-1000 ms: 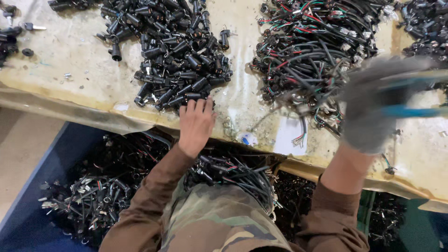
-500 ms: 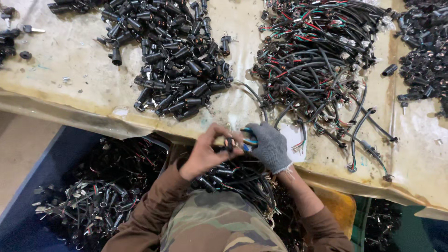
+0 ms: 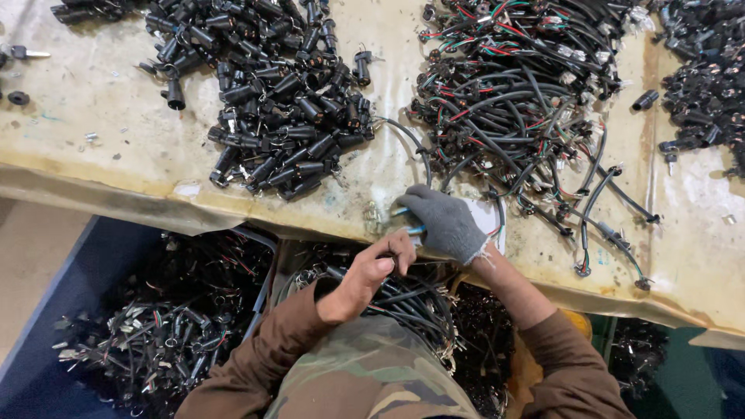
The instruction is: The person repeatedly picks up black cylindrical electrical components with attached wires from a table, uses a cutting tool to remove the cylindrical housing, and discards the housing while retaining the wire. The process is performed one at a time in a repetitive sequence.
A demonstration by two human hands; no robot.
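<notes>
A blue-handled tool is gripped by the gloved right hand; the bare left hand is pinched on a black cable at the bench edge, flanked by 2 heaps: black connectors and wired cables.

Up and left of your fingers: heap of black cylindrical connectors on the stained tabletop. Up and right: tangle of black, red and green wired cables. Far right: second black heap. Below left, under the tabletop edge: blue bin holding wired parts.

Hands over wire-strewn workbench
</notes>
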